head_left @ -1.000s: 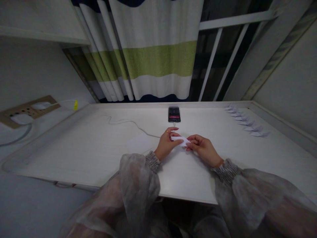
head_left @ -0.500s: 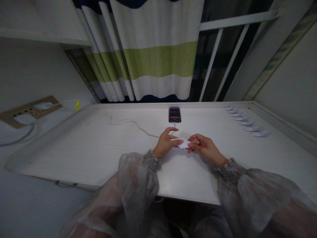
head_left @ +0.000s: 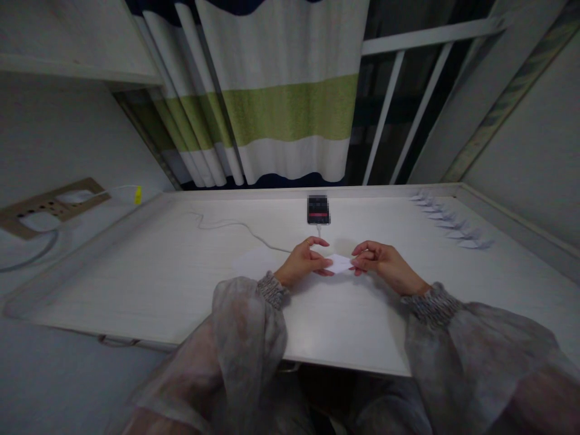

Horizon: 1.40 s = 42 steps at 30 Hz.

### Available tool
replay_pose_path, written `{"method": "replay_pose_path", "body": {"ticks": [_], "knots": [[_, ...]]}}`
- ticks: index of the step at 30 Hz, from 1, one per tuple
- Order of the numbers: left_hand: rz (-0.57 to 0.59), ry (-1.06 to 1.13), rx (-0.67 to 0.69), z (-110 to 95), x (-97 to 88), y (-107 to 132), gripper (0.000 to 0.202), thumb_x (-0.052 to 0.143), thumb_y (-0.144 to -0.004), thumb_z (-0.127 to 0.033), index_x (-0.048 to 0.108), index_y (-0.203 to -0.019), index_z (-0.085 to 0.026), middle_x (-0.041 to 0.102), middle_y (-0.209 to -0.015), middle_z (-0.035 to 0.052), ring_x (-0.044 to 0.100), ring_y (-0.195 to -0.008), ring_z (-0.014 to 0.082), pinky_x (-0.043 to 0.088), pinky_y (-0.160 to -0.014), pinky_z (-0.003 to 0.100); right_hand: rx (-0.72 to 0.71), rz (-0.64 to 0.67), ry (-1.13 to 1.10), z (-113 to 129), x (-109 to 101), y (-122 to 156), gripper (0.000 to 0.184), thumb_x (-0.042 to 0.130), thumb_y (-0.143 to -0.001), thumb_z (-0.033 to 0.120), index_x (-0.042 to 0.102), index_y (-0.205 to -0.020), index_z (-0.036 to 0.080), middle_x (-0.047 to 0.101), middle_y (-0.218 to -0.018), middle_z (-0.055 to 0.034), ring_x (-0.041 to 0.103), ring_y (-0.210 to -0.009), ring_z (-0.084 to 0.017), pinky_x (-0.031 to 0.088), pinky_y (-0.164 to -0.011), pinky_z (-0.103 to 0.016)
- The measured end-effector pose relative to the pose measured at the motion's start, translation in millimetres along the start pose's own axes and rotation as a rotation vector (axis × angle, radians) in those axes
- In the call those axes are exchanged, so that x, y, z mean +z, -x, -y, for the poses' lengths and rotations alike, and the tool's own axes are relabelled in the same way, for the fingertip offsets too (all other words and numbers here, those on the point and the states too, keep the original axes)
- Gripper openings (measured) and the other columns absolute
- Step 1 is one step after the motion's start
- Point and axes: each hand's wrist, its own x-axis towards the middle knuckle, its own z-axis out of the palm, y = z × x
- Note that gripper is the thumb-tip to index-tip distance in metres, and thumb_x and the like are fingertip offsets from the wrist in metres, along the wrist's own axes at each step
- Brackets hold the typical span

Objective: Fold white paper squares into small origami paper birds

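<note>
We note the hands now further apart: left hand [head_left: 301, 264] pinches the folded paper [head_left: 339, 263] at 9 o'clock, right hand [head_left: 386, 264] at 3. More surface shows; we judge its folds easier to inspect. Phone [head_left: 318, 209]: 11 o'clock of it.

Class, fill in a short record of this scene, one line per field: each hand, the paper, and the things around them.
Left hand: grips one end of the white paper
Right hand: pinches its other end
Paper's visible outline: roughly diamond-shaped
Phone: beyond the hands, on the white table
Cable: winds across the table, left of the phone
Folded papers: in a row, far right
Backdrop: striped curtain
</note>
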Motion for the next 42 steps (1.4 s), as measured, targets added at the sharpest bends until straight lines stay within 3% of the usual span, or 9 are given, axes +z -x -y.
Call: {"method": "replay_pose_path", "body": {"ticks": [10, 13, 16, 23, 28, 33, 37, 42], "knots": [[0.035, 0.014, -0.014, 2.5, -2.3, -0.6, 0.053, 0.071, -0.058, -0.026, 0.037, -0.099, -0.016, 0.063, -0.057, -0.0023, 0.064, -0.056, 0.0161, 0.051, -0.058, 0.027, 0.107, 0.081, -0.075, 4.9, -8.9, -0.3, 0.031, 0.067, -0.055, 0.021, 0.048, -0.080, 0.016, 0.065, -0.054, -0.0013, 0.058, -0.049, -0.012, 0.041, -0.050, -0.023], [-0.034, -0.005, 0.012, 2.8, -5.8, -0.9, 0.048, 0.070, -0.059, -0.025, 0.038, -0.094, -0.016, 0.060, -0.051, -0.0047, 0.064, -0.055, 0.0154, 0.051, -0.057, 0.026, 0.119, -0.018, -0.063, 2.2, -23.2, -2.8, 0.031, 0.064, -0.055, 0.014, 0.048, -0.080, 0.017, 0.066, -0.058, -0.0019, 0.059, -0.050, -0.013, 0.042, -0.050, -0.023], [-0.110, -0.008, 0.022, 5.7, -7.6, -3.3, 0.044, 0.070, -0.059, -0.023, 0.039, -0.089, -0.016, 0.060, -0.050, -0.0053, 0.063, -0.053, 0.0142, 0.051, -0.056, 0.025, 0.112, -0.127, -0.044, -2.0, -31.5, -5.4, 0.028, 0.064, -0.056, 0.017, 0.049, -0.080, 0.017, 0.065, -0.058, -0.0019, 0.058, -0.050, -0.012, 0.042, -0.050, -0.024], [-0.078, 0.012, -0.005, 13.5, 1.1, -8.3, 0.032, 0.071, -0.057, -0.023, 0.045, -0.073, -0.013, 0.057, -0.047, -0.0048, 0.061, -0.052, 0.0119, 0.052, -0.058, 0.026, -0.019, -0.071, 0.049, -9.0, -5.0, -7.4, 0.029, 0.061, -0.065, 0.041, 0.053, -0.071, 0.015, 0.059, -0.057, 0.0004, 0.052, -0.051, -0.009, 0.040, -0.051, -0.022], [-0.045, 0.035, 0.000, 13.9, 3.1, -7.6, 0.031, 0.071, -0.057, -0.026, 0.047, -0.071, -0.011, 0.056, -0.050, -0.0047, 0.060, -0.054, 0.0098, 0.052, -0.064, 0.029, -0.038, -0.092, 0.167, -7.8, 1.6, -6.9, 0.030, 0.058, -0.066, 0.045, 0.052, -0.070, 0.015, 0.046, -0.048, 0.0063, 0.040, -0.041, -0.006, 0.031, -0.041, -0.020], [-0.003, 0.024, 0.003, 16.7, 6.3, -7.3, 0.034, 0.072, -0.055, -0.029, 0.050, -0.073, -0.011, 0.057, -0.062, -0.0025, 0.060, -0.058, 0.0097, 0.051, -0.063, 0.027, 0.010, 0.029, 0.076, -8.1, 0.8, -7.4, 0.031, 0.062, -0.061, 0.041, 0.052, -0.074, 0.014, 0.052, -0.054, 0.0046, 0.047, -0.047, -0.007, 0.038, -0.047, -0.021], [0.037, -0.148, 0.015, 18.3, 5.3, -6.3, 0.024, 0.066, -0.062, -0.027, 0.054, -0.075, -0.010, 0.057, -0.067, -0.0005, 0.059, -0.059, 0.0091, 0.046, -0.059, 0.022, 0.021, 0.038, 0.071, -9.1, 2.0, -6.8, 0.026, 0.065, -0.058, 0.034, 0.053, -0.071, 0.014, 0.051, -0.053, 0.0057, 0.047, -0.046, -0.006, 0.038, -0.047, -0.021], [0.042, -0.694, 0.171, 14.4, 0.2, -4.2, 0.011, 0.056, -0.070, -0.021, 0.060, -0.077, -0.013, 0.057, -0.066, 0.0002, 0.050, -0.061, 0.0088, 0.040, -0.060, 0.022, -0.016, 0.104, 0.233, -15.4, 1.8, -7.3, 0.019, 0.059, -0.065, 0.032, 0.056, -0.070, 0.014, 0.047, -0.048, 0.0061, 0.042, -0.044, -0.006, 0.033, -0.043, -0.020]]}}
